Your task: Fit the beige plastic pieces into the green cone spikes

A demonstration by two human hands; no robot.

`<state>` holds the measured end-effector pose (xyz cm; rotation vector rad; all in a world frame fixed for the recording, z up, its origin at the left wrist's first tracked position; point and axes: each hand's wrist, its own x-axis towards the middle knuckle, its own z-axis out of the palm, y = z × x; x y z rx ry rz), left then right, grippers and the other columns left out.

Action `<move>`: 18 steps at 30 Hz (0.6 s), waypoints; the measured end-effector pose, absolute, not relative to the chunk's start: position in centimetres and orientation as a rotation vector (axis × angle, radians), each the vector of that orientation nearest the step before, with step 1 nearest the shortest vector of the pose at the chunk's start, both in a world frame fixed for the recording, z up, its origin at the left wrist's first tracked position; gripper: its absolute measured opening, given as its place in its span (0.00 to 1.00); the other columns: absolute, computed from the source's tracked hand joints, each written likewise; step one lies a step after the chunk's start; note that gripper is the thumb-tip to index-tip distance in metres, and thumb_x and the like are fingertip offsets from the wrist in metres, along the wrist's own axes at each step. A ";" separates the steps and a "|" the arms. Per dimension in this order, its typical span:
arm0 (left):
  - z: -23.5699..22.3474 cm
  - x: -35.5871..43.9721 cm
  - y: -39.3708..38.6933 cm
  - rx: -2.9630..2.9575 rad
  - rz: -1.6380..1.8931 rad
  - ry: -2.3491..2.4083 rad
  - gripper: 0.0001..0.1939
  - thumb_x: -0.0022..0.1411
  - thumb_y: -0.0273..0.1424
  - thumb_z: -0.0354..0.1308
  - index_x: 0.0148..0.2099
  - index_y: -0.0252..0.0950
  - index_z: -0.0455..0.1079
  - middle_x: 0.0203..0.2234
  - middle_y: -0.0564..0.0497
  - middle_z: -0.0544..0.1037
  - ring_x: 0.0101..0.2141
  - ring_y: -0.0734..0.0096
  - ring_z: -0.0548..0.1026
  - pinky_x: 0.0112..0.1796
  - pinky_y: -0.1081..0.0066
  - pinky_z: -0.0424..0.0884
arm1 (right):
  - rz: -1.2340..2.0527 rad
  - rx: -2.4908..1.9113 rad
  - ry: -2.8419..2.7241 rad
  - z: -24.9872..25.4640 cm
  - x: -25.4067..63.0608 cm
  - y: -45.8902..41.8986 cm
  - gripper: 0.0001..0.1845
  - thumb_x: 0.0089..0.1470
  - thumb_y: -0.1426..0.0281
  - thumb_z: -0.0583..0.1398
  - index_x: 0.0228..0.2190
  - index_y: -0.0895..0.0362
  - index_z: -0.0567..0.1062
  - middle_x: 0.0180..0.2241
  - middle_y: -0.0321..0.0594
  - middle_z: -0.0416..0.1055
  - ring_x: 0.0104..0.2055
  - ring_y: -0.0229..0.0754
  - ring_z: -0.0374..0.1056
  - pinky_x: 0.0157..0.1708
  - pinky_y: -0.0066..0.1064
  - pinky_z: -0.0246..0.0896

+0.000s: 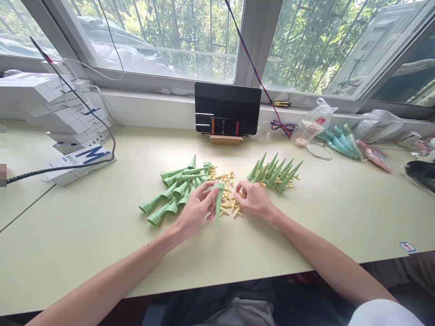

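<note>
My left hand (199,206) is closed round the wide collar of a green plastic watering spike (218,206), whose tip points down. To its left lies a loose heap of similar green spikes (180,190), many with their round open ends toward me. My right hand (254,198) has its fingers curled together at the edge of a pile of small yellow plastic fittings (234,209). What those fingertips pinch, if anything, is hidden. Beyond the right hand, several green spikes fitted with yellow pieces (273,174) stand in a group, tips up.
A phone (227,127) showing a timer leans on a black tablet (227,102) at the back. White boxes (78,117) are stacked at the left, with a dark cable (98,118) across them. Plastic bags (314,124) and teal packets (341,141) lie at the back right.
</note>
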<state>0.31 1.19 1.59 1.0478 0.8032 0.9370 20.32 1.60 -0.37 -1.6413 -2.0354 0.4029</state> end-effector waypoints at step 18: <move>1.8 0.4 1.0 1.030 0.927 0.811 0.21 0.58 0.45 0.65 0.46 0.37 0.67 0.16 0.61 0.66 0.14 0.84 0.57 0.13 0.82 0.55 | 0.469 -1.510 -1.921 -1.2 20.6 2.0 0.09 0.56 0.68 0.56 0.25 0.55 0.64 0.17 0.28 0.63 0.19 0.32 0.58 0.22 0.24 0.50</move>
